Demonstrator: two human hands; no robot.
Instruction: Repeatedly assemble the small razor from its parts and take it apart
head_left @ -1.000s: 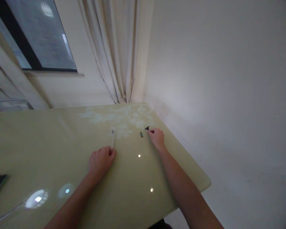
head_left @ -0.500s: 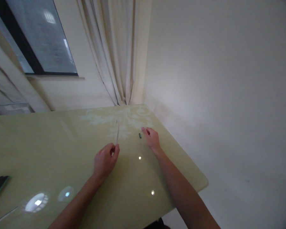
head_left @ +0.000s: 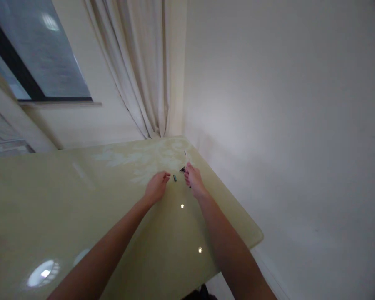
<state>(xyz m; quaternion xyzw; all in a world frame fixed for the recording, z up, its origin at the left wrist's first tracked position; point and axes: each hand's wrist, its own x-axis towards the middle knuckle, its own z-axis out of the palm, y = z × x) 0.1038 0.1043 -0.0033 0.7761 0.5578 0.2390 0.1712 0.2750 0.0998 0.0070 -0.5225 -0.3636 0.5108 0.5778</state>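
My right hand (head_left: pixel 193 179) is closed around a thin white stick (head_left: pixel 186 156) with a dark tip, which points up and away from me. A small black piece (head_left: pixel 182 169) shows at the left side of its fingers, and a dark bit shows below them. My left hand (head_left: pixel 158 186) is just left of a small dark cartridge-like piece (head_left: pixel 175 178) lying on the table. Its thumb and fingertips are close together, and whether anything is between them is too small to tell.
The glossy yellow-green table (head_left: pixel 128 233) has its right edge beside my right forearm. A white wall (head_left: pixel 284 125) stands to the right. Behind the table hang beige curtains (head_left: pixel 137 62) beside a dark-framed window (head_left: pixel 62 71).
The white stick has gone from my left hand to my right hand. My left hand has moved right and forward, near the cartridge-like piece. The view has shifted slightly right.
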